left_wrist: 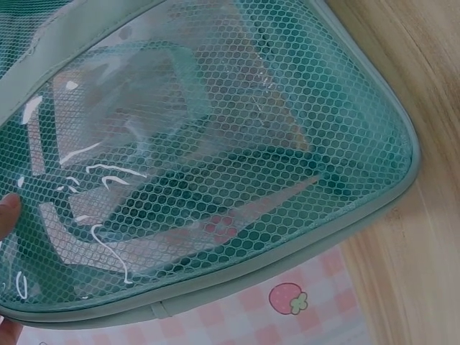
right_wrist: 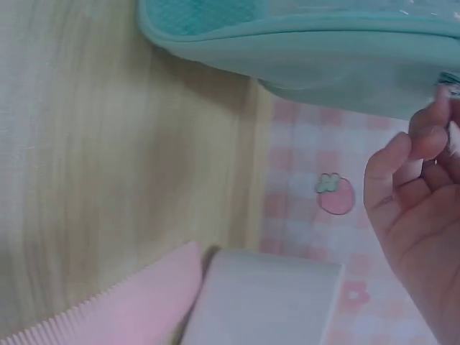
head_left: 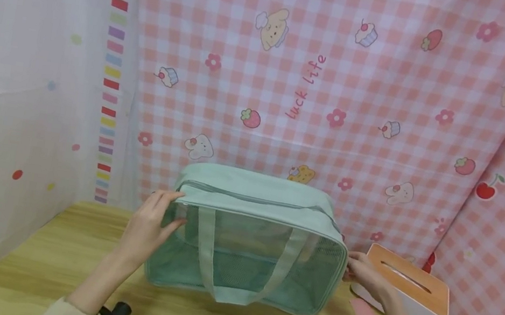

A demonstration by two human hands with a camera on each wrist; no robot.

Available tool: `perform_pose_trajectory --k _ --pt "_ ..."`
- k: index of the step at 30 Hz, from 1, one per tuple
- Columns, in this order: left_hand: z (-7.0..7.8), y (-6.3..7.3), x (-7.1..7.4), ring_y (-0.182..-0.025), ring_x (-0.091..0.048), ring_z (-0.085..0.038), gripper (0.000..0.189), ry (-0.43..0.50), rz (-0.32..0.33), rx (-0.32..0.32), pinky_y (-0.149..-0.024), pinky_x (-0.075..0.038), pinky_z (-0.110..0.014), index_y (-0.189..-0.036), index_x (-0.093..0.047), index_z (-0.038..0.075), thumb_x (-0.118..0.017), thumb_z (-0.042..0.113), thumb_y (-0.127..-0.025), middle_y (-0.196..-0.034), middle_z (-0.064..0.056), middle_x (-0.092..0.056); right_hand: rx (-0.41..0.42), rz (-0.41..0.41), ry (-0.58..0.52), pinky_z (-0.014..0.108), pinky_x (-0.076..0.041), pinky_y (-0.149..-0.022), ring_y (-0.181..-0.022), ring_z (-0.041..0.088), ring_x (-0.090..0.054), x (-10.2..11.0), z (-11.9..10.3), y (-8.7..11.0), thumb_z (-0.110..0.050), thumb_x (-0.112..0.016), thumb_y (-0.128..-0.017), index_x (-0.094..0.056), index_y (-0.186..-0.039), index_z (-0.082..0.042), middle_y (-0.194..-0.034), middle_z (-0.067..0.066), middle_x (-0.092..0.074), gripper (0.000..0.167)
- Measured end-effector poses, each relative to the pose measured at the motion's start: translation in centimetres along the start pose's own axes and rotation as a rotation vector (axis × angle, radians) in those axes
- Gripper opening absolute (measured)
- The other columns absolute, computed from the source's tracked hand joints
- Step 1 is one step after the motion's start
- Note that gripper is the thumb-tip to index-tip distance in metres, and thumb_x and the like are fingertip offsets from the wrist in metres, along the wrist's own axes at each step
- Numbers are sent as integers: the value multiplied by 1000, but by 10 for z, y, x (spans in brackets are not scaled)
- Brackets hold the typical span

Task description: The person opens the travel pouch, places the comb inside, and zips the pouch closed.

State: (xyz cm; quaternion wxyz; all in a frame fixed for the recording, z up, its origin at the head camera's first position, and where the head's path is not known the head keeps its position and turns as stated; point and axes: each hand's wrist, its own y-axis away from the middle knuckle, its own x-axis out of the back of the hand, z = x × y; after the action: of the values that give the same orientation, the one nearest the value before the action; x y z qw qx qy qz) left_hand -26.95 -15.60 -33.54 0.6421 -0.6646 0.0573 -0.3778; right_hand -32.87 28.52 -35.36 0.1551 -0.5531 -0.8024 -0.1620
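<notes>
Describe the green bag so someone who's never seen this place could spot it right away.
Look at the wooden table in front of the pink checked cloth. A pale green bag stands there between a person's left hand and right hand. Unlike the orange-topped white box nearby, it has a see-through front and a strap handle.

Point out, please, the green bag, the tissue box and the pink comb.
green bag [head_left: 245, 254]: head view, see-through front.
tissue box [head_left: 411, 273]: head view, orange top.
pink comb [right_wrist: 140, 307]: right wrist view, solid body.
</notes>
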Motion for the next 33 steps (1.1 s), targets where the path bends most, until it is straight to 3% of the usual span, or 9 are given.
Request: perform_pose_trajectory --k 5,10,19,30,33 --pt "-1 -1 1 -87 -60 -26 59 -2 9 -14 -74 -54 -36 -108 -56 0 -84 4 -56 -96 -14 -58 25 55 151 23 -40 -55 -57 6 -42 9 -13 4 -11 -43 -92 -60 -84 -3 -59 -5 -44 20" --pt "0 0 1 -87 -60 -26 58 1 8 -12 -73 -54 -36 -107 -57 0 -84 3 -56 -96 -14 -58 16 103 239 24 -38 -54 -54 8 -40 11 -23 6 -8 -46 -88 -56 -70 -6 -53 -5 -40 20" --pt "0 0 1 -86 -60 -26 58 -1 9 -8 -72 -54 -36 -107 -57 0 -84 4 -56 -95 -14 -58 18 143 265 22 -39 -53 -52 5 -42 12 -31 8 -10 -46 -89 -62 -77 3 -54 -6 -46 24" --pt "1 1 1 -86 -60 -26 59 8 -2 0 -72 -53 -35 -109 -56 0 -84 2 -57 -95 -14 -57 2 220 262 21 -37 -52 -51 4 -40 14 -39 9 -13 -48 -87 -50 -60 -9 -51 -8 -43 27" --pt "1 1 1 -85 -60 -26 59 9 -1 2 -71 -53 -35 -109 -56 0 -84 2 -57 -95 -14 -57 -8 243 247 21 -40 -53 -53 4 -42 15 -42 8 -14 -50 -86 -53 -61 -10 -52 -8 -45 26"
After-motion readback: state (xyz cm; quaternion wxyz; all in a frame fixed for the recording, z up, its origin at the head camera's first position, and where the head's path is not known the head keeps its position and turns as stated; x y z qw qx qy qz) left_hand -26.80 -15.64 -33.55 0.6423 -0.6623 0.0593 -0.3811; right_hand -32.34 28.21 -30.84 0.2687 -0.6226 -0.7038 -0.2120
